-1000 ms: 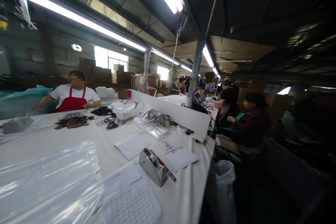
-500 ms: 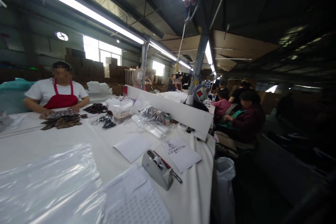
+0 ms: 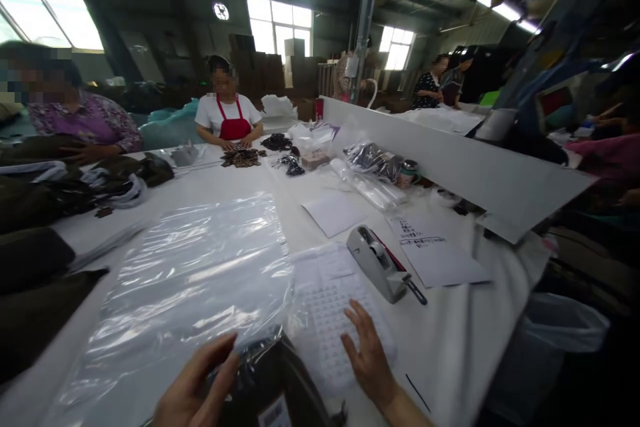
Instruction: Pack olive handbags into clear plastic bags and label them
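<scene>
At the bottom, a dark folded garment in a clear plastic bag (image 3: 273, 373) carries a white barcode label. My left hand (image 3: 197, 383) grips its left side, thumb and fingers at the bag's edge. Over a white sheet with rows of small labels (image 3: 327, 317), my right hand (image 3: 367, 357) hovers or rests with spread fingers, holding nothing; whether it touches the sheet I cannot tell. A grey tape dispenser (image 3: 377, 263) stands just beyond that hand. Large clear plastic bags (image 3: 195, 280) lie flat on the table beyond my left hand.
A handwritten paper (image 3: 440, 253) and a blank sheet (image 3: 333, 211) lie past the dispenser. Dark garments (image 3: 45, 207) are heaped at left. A white board (image 3: 450, 147) edges the table. Across it, a person in a red apron (image 3: 235, 123) handles small brown pieces; another person (image 3: 83, 110) sits left.
The view has swung left and down, bringing the garment heap and a second person into sight. Both my hands and the bagged dark garment have come into view at the bottom.
</scene>
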Demonstrator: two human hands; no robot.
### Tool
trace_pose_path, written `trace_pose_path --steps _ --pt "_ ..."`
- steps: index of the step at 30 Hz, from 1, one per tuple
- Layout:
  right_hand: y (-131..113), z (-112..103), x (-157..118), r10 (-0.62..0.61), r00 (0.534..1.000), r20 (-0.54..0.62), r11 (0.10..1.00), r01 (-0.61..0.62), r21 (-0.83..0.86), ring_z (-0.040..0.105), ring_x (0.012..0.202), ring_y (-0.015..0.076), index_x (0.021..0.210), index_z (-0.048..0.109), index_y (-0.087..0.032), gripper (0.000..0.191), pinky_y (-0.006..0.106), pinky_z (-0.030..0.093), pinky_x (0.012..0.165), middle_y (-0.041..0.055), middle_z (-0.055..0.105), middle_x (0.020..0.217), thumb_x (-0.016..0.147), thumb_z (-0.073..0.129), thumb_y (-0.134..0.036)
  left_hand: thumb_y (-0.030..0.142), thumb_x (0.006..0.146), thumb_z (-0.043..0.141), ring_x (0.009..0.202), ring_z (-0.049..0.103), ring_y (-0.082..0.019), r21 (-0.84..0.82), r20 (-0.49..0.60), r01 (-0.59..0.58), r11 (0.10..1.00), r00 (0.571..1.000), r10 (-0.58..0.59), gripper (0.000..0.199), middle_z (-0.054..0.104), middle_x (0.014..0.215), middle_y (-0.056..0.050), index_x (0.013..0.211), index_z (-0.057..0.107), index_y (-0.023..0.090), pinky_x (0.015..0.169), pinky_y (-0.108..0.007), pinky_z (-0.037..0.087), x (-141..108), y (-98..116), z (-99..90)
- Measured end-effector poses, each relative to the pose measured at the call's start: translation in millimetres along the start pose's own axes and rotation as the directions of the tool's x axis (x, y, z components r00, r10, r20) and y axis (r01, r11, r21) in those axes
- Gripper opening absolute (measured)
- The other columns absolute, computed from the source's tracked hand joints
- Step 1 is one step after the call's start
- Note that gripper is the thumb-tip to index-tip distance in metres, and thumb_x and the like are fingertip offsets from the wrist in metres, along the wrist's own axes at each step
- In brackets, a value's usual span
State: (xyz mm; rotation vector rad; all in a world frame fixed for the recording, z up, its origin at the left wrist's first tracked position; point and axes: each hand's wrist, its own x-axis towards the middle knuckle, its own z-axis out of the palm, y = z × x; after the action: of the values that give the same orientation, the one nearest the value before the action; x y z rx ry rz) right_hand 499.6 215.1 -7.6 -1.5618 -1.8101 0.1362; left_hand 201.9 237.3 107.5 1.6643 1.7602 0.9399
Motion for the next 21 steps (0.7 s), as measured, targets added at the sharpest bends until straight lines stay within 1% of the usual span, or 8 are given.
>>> trace_pose_path --steps 2,3,4,7,9,13,16,21 --pt "34.2 0.7 -3.1 0.070 0.998 -0.005 0.994 -0.070 -0.083 0.036 0.129 0.0236 0.130 0.039 -0.020 0.039 0.045 0.041 0.101 0.0117 0.041 0.137 0.092 0.040 -0.027 0.048 0.068 0.066 0.102 0.060 -0.024 -0.307 0.258 0.271 0.912 0.946 -0.195 0.040 0.067 0.107 -0.002 0.102 0.065 0.025 0.087 -0.030 0.049 38.0 22.3 41.4" --pt "49.2 3.2 -6.1 0.082 0.997 0.005 0.987 -0.081 -0.135 0.035 0.129 0.0251 0.131 0.038 -0.020 0.041 0.047 0.041 0.102 0.0124 0.040 0.138 0.092 0.041 -0.029 0.045 0.067 0.069 0.102 0.059 -0.021 -0.437 0.334 0.420 0.796 0.897 -0.290 0.041 0.065 0.107 -0.004 0.100 0.065 0.022 0.088 -0.027 0.047 55.2 30.4 64.0" --pt "62.4 6.2 -9.8 0.087 0.996 0.016 0.977 -0.082 -0.196 0.034 0.130 0.0272 0.132 0.038 -0.019 0.043 0.049 0.040 0.102 0.0135 0.039 0.139 0.091 0.042 -0.032 0.041 0.064 0.073 0.097 0.060 -0.020 -0.512 0.396 0.573 0.639 0.818 -0.416 0.038 0.065 0.103 -0.006 0.094 0.065 0.018 0.085 -0.025 0.048 70.0 35.5 86.3" --pt "88.6 12.7 -22.2 0.079 0.995 0.064 0.928 -0.050 -0.368 0.036 0.128 0.0331 0.132 0.042 -0.015 0.050 0.054 0.038 0.101 0.0170 0.041 0.137 0.088 0.047 -0.040 0.038 0.066 0.072 0.070 0.060 -0.018 -0.422 0.466 0.741 0.522 0.671 -0.577 0.032 0.061 0.078 -0.008 0.080 0.060 0.012 0.066 -0.030 0.048 96.7 31.7 141.0" --pt "95.1 13.0 -27.5 0.083 0.991 0.106 0.905 -0.030 -0.424 0.037 0.127 0.0336 0.130 0.046 -0.015 0.051 0.053 0.037 0.102 0.0170 0.042 0.137 0.087 0.048 -0.042 0.034 0.068 0.070 0.057 0.055 -0.016 -0.349 0.490 0.799 0.489 0.601 -0.632 0.028 0.056 0.068 -0.005 0.077 0.057 0.012 0.055 -0.030 0.044 102.2 19.7 161.5" --pt "94.4 9.2 -28.0 0.119 0.985 0.128 0.906 -0.055 -0.419 0.036 0.128 0.0325 0.127 0.050 -0.016 0.048 0.051 0.035 0.103 0.0155 0.043 0.137 0.087 0.048 -0.042 0.027 0.071 0.064 0.044 0.046 -0.010 -0.297 0.560 0.858 0.420 0.513 -0.651 0.018 0.052 0.064 -0.001 0.075 0.053 0.013 0.044 -0.023 0.036 104.2 2.1 173.4" --pt "94.2 6.6 -26.0 0.132 0.985 0.109 0.935 -0.088 -0.344 0.036 0.128 0.0320 0.127 0.049 -0.015 0.048 0.052 0.034 0.104 0.0149 0.044 0.135 0.088 0.047 -0.042 0.014 0.068 0.059 0.040 0.039 -0.007 -0.298 0.620 0.873 0.387 0.485 -0.617 0.008 0.049 0.058 0.000 0.066 0.051 0.013 0.039 -0.019 0.027 106.1 4.4 173.0" --pt "98.8 -0.6 -19.1 0.227 0.973 0.045 0.969 -0.221 -0.109 0.043 0.122 0.0257 0.125 0.048 -0.017 0.039 0.047 0.040 0.101 0.0109 0.053 0.126 0.091 0.044 -0.036 -0.007 0.054 0.048 0.050 0.052 -0.011 -0.348 0.789 0.880 0.322 0.461 -0.406 0.024 0.053 0.058 0.000 0.069 0.056 0.011 0.046 -0.020 0.037 112.0 18.5 169.9"
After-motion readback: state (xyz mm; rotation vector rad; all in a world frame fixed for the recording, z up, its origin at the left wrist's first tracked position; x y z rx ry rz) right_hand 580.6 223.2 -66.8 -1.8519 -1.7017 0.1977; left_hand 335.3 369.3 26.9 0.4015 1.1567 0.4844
